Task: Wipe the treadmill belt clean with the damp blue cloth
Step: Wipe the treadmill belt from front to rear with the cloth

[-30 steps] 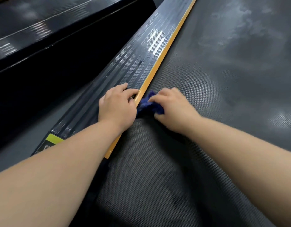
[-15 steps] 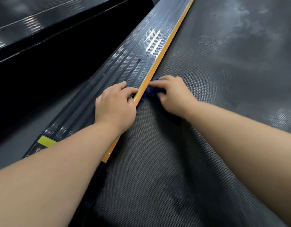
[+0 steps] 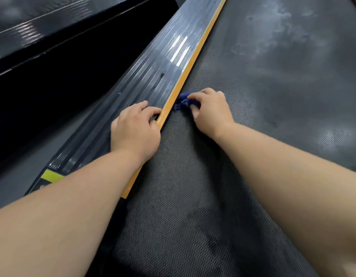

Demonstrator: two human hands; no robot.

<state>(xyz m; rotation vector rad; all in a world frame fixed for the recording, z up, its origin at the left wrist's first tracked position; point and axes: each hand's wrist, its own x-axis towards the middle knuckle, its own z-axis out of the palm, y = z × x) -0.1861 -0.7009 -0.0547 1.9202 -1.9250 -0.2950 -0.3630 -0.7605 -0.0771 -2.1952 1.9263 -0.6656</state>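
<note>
The dark textured treadmill belt (image 3: 253,100) fills the right and lower part of the view, with pale smudges further up it. My right hand (image 3: 210,108) grips a bunched blue cloth (image 3: 183,101) and presses it on the belt right beside the orange edge strip (image 3: 190,64). Most of the cloth is hidden under my fingers. My left hand (image 3: 135,129) rests on the ribbed black side rail (image 3: 145,76), its fingers curled, their tips against the orange strip.
A yellow-green label (image 3: 51,175) sits at the near end of the side rail. Left of the rail lies a dark gap and another black machine deck (image 3: 33,33) at the top left.
My right hand slid the cloth further up the belt along the orange strip, then shifted slightly to the right. My left hand stays on the rail.
</note>
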